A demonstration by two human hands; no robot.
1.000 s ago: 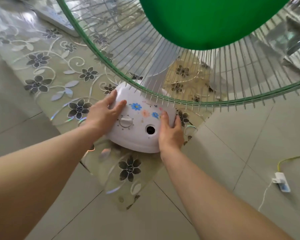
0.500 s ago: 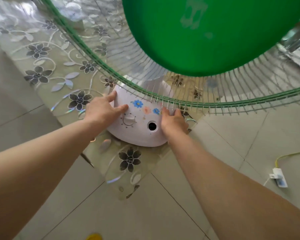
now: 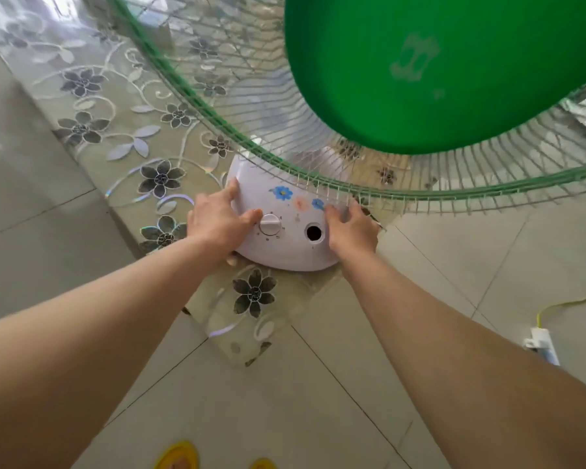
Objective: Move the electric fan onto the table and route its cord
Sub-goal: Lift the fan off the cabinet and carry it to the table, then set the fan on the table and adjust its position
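- The electric fan (image 3: 295,228) stands on the table (image 3: 122,137), with its white base at the near corner, close to both edges that meet there
- The table carries a clear cover printed with dark flowers and pale scrolls; the corner of the cover (image 3: 247,333) hangs down past the table edge over the tiled floor (image 3: 285,418)
- The left hand (image 3: 217,221) lies flat on the left side of the base, fingers spread wide, the forefinger pointing along the rim and another fingertip just beside the white dial (image 3: 270,224)
- The right hand (image 3: 351,228) is laid against the right side of the base, fingers bent over its edge under the wire guard; it presses the base rather than closing round anything
- Between the two hands the base shows the dial, a round dark hole (image 3: 314,232) and small painted flowers, blue and pink
- The green hub cap (image 3: 437,69) and the green-rimmed wire guard (image 3: 285,164) fill the top of the view, leaning toward the camera
- On the floor to the right lies a white plug (image 3: 540,343) with a yellow cord (image 3: 569,302) running off to the right edge; I cannot tell whether this is the fan's cord
- Two yellow slipper tips (image 3: 178,455) show at the bottom edge
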